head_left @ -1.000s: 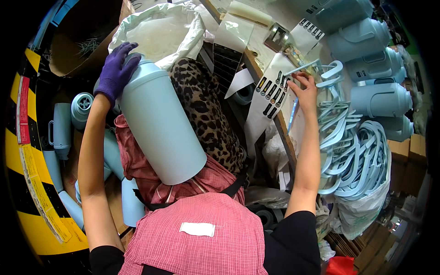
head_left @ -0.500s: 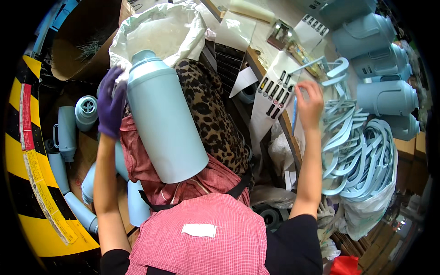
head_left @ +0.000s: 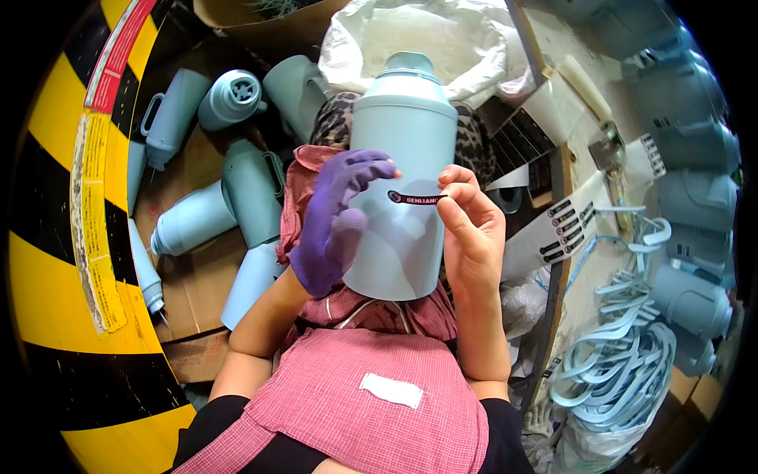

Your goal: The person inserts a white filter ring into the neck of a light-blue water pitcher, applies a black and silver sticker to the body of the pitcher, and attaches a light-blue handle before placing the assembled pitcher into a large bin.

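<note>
A light blue thermos flask shell point(head_left: 395, 261) rests upright-leaning across my lap, its narrow neck pointing away from me. My right hand point(head_left: 476, 229) pinches one end of a small black label sticker point(head_left: 414, 198) between thumb and finger, in front of the shell's side. Whether the sticker touches the surface I cannot tell. At the shell's left side is my left hand point(head_left: 335, 213) in a purple glove with a bare fingertip showing. Its fingers are curved and apart from the thumb, with nothing between them, and the fingertips are close to the sticker's round end.
On the bench at right lie a sheet of black label stickers point(head_left: 564, 229) and a heap of light blue handles point(head_left: 616, 371). Several flask shells point(head_left: 691, 300) line the far right; more flasks point(head_left: 197, 217) lie at left. A white sack point(head_left: 339, 47) stands ahead, a striped barrier point(head_left: 47, 237) left.
My right hand has come from the sticker sheet to the shell, now with a black sticker. My gloved hand has moved from the shell's neck to its side. The view has shifted left.
</note>
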`<state>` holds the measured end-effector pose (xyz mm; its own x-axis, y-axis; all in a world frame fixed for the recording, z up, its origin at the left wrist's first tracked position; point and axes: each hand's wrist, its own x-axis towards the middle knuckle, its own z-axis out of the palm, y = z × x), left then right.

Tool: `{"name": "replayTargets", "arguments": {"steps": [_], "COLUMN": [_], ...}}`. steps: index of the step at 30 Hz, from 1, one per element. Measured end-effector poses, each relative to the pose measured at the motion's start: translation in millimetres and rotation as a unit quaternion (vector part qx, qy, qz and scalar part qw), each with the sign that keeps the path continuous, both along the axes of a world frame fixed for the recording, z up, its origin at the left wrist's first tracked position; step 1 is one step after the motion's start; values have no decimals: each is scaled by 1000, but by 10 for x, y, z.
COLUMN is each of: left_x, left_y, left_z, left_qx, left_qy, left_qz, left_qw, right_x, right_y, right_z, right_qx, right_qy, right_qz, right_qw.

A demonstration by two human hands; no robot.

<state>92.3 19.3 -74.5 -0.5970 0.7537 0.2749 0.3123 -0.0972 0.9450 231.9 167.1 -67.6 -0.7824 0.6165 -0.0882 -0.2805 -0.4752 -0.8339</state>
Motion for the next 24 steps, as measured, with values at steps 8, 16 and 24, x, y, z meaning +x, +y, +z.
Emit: {"name": "replayTargets", "arguments": {"steps": [8,16,24], "left_x": [-407,-692,-684], "left_y": [274,671,693], "left_z": [59,-221,-183], "left_qx": [-64,-122,-159], "left_qy": [106,316,346], "left_qz": [104,200,201], "left_qw": [987,919,903], "right_x": [-372,-690,-664], "right_y": [48,387,418], "right_z": [-80,-323,-350], "right_qx": [177,183,153], "right_qy": [-128,-159,-160], "right_qz": [-104,-133,-128], "right_qw": [970,961,967]}}
